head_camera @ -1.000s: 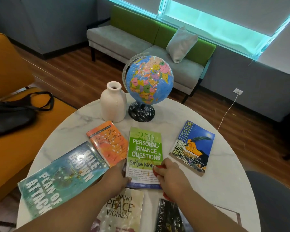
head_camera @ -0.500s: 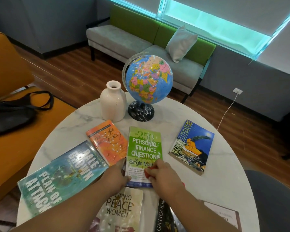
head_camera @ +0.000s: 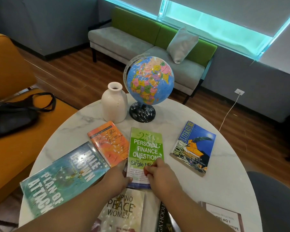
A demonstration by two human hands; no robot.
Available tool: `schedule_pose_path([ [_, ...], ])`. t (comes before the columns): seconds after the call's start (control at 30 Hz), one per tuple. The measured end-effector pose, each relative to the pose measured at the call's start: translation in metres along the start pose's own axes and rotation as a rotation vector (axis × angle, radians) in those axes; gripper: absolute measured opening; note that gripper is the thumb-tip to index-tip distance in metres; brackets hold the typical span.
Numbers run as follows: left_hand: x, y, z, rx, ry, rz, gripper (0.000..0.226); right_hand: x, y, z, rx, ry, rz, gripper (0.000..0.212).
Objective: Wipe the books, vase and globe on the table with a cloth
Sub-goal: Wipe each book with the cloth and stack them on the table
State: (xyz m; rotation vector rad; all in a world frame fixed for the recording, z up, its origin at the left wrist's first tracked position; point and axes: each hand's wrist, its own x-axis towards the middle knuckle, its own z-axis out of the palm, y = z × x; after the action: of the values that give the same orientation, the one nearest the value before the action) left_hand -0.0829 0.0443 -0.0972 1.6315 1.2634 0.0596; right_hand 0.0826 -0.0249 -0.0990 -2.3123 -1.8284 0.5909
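Observation:
A green paperback point(head_camera: 146, 146) lies flat in the middle of the round marble table point(head_camera: 174, 118). My left hand point(head_camera: 116, 179) grips its lower left edge. My right hand point(head_camera: 161, 177) presses a red cloth point(head_camera: 146, 170) onto the lower half of its cover; only a small bit of cloth shows under the fingers. Around it lie an orange book point(head_camera: 110, 143), a teal book point(head_camera: 64, 176), a blue book point(head_camera: 193, 148) and a pale book point(head_camera: 124, 210). A cream vase point(head_camera: 114, 102) and a globe point(head_camera: 150, 81) stand at the table's far side.
Two more books sit at the near edge, a black one point(head_camera: 164, 218) and a white one point(head_camera: 224, 218). An orange seat with a black bag point(head_camera: 10, 118) is on the left. A grey-green sofa point(head_camera: 141, 42) stands behind the table, and a dark chair point(head_camera: 274, 198) on the right.
My right hand slid the red cloth up and to the left across the green book's cover. My left hand kept its hold on the book's edge.

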Motion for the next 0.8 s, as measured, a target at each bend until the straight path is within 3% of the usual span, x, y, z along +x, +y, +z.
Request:
schedule_pose_path([
  [0.13, 0.002, -0.002, 0.0, -0.038, -0.018, 0.007, 0.06, -0.006, -0.004, 0.0, 0.013, -0.078, -0.099, 0.029],
  [0.3, 0.003, -0.006, -0.007, -0.189, -0.15, -0.027, 0.06, 0.002, -0.004, -0.001, 0.022, -0.027, -0.024, 0.029],
  [0.47, 0.005, -0.01, -0.01, -0.263, -0.202, -0.031, 0.059, -0.007, -0.011, 0.006, 0.069, -0.104, -0.149, 0.033],
  [0.6, 0.007, -0.011, -0.009, -0.294, -0.204, -0.031, 0.058, -0.002, -0.012, 0.001, 0.104, 0.007, -0.065, 0.025],
  [0.73, 0.006, -0.012, -0.009, -0.31, -0.195, -0.043, 0.063, -0.008, -0.017, 0.008, 0.055, -0.091, -0.193, 0.033],
  [0.8, 0.005, -0.011, -0.009, -0.313, -0.195, -0.056, 0.06, -0.006, -0.011, 0.004, 0.05, -0.079, -0.156, 0.03],
])
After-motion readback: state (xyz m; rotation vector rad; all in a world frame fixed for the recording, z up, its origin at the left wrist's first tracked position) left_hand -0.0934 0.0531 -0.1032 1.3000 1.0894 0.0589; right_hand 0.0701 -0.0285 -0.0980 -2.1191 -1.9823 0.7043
